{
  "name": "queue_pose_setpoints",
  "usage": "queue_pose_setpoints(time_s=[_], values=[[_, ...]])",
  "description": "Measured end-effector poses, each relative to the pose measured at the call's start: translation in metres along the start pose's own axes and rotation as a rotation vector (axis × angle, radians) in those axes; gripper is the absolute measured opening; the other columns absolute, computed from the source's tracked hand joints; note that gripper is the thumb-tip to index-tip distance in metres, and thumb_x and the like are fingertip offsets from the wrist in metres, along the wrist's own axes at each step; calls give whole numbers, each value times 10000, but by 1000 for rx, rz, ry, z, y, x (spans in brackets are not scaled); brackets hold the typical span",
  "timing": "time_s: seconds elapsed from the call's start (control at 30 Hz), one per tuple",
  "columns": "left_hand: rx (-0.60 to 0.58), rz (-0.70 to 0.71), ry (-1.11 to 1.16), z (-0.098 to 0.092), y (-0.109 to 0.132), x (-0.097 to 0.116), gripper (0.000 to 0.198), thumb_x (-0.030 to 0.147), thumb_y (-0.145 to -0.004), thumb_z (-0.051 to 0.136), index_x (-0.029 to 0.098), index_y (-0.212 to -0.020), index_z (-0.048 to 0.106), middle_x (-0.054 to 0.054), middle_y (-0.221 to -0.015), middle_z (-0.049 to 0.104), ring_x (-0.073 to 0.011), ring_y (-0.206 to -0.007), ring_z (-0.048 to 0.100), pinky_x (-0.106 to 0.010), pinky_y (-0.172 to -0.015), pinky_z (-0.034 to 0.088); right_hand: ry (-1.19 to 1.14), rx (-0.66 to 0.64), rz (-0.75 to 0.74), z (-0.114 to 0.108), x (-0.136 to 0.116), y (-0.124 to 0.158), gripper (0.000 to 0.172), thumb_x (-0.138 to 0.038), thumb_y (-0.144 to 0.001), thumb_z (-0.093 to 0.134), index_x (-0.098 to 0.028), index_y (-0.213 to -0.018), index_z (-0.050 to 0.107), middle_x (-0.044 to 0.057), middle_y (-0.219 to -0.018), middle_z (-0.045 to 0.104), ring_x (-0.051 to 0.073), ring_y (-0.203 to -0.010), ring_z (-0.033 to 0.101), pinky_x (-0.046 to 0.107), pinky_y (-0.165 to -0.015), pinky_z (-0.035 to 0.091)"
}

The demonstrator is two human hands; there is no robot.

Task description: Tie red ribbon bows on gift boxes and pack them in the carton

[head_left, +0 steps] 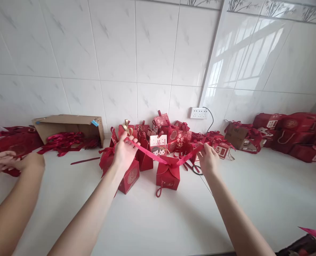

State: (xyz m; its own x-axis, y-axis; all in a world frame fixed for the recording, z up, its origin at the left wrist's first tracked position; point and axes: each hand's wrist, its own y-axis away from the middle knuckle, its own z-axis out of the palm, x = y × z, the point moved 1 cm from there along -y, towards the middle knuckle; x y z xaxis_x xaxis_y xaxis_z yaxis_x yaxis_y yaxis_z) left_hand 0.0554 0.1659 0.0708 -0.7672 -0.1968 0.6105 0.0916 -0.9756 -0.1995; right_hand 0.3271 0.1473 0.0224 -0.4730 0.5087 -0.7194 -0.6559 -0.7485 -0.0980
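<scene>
A small red gift box (167, 175) stands on the white counter (152, 220) in front of me. A red ribbon (149, 152) crosses over its top in a knot and stretches out to both sides. My left hand (124, 151) pinches the left end of the ribbon, pulled up and to the left. My right hand (208, 160) grips the right end, pulled to the right. Another red box (129, 177) stands just left of the first, under my left wrist.
A heap of red gift boxes (171, 137) fills the corner behind. A tipped cardboard box (67, 126) spills red ribbons at the left. Another person's arm (11, 192) reaches in at far left. More red boxes (293, 135) line the right wall, near a socket (198, 113).
</scene>
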Motion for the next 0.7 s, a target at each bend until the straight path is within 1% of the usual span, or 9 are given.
queue_pose_setpoints(time_s=[0.07, 0.17, 0.27, 0.33, 0.43, 0.53, 0.6, 0.63, 0.7], values=[[-80, -10, -76, 20, 1, 1, 175, 296, -694, 667, 178, -658, 543, 21, -667, 611, -100, -605, 546, -246, -618, 445, 61, -182, -17, 27, -8, 10, 219, -296, -632, 758, -175, -598, 578, 16, -747, 688, 132, -728, 660, 224, -629, 553], [-265, 7, -252, 48, 6, -2, 152, 310, -708, 642, 160, -731, 638, -55, -908, 696, -152, -783, 601, -273, -684, 458, 234, -465, -89, 68, -17, 25, 270, -391, -628, 769, -170, -595, 619, 16, -743, 684, 118, -706, 635, 234, -672, 534], [-426, 27, -428, 67, 13, -4, 197, 327, -730, 637, 156, -806, 697, -90, -1075, 686, -199, -943, 600, -296, -762, 449, 391, -637, -138, 97, -27, 39, 310, -447, -613, 772, -163, -627, 650, 5, -680, 656, 117, -678, 618, 249, -698, 521], [-476, 26, -487, 73, 17, -3, 223, 334, -747, 627, 163, -860, 715, -95, -1143, 666, -221, -1032, 579, -305, -810, 440, 442, -700, -144, 109, -33, 46, 333, -458, -590, 784, -158, -649, 651, -4, -655, 638, 117, -659, 609, 257, -701, 520], [-486, 36, -486, 77, 21, 1, 223, 324, -748, 624, 166, -871, 722, -92, -1145, 666, -224, -1043, 579, -314, -833, 442, 474, -729, -153, 113, -42, 55, 359, -477, -587, 776, -155, -654, 631, -7, -638, 622, 115, -623, 596, 267, -677, 520], [-443, 43, -430, 74, 24, 7, 210, 306, -732, 632, 150, -849, 711, -91, -1047, 694, -189, -912, 617, -306, -783, 465, 501, -714, -176, 106, -54, 63, 358, -487, -629, 742, -154, -640, 609, 2, -649, 618, 116, -620, 591, 267, -651, 519], [-394, 46, -373, 69, 25, 15, 185, 290, -717, 633, 138, -806, 691, -71, -929, 702, -147, -779, 617, -274, -703, 471, 505, -694, -179, 96, -64, 65, 347, -475, -641, 737, -156, -635, 599, 0, -651, 607, 110, -615, 585, 255, -628, 516], [-368, 54, -346, 65, 26, 20, 159, 282, -708, 630, 136, -757, 672, -50, -838, 692, -125, -696, 600, -258, -654, 464, 501, -680, -178, 89, -71, 64, 340, -463, -633, 746, -158, -634, 596, -4, -650, 600, 102, -603, 575, 244, -611, 511], [-329, 77, -352, 53, 28, 32, 150, 275, -696, 615, 144, -625, 597, 3, -639, 615, -89, -525, 516, -243, -572, 435, 496, -647, -160, 72, -84, 61, 339, -448, -610, 768, -164, -630, 584, -19, -635, 578, 83, -562, 542, 217, -560, 485]])
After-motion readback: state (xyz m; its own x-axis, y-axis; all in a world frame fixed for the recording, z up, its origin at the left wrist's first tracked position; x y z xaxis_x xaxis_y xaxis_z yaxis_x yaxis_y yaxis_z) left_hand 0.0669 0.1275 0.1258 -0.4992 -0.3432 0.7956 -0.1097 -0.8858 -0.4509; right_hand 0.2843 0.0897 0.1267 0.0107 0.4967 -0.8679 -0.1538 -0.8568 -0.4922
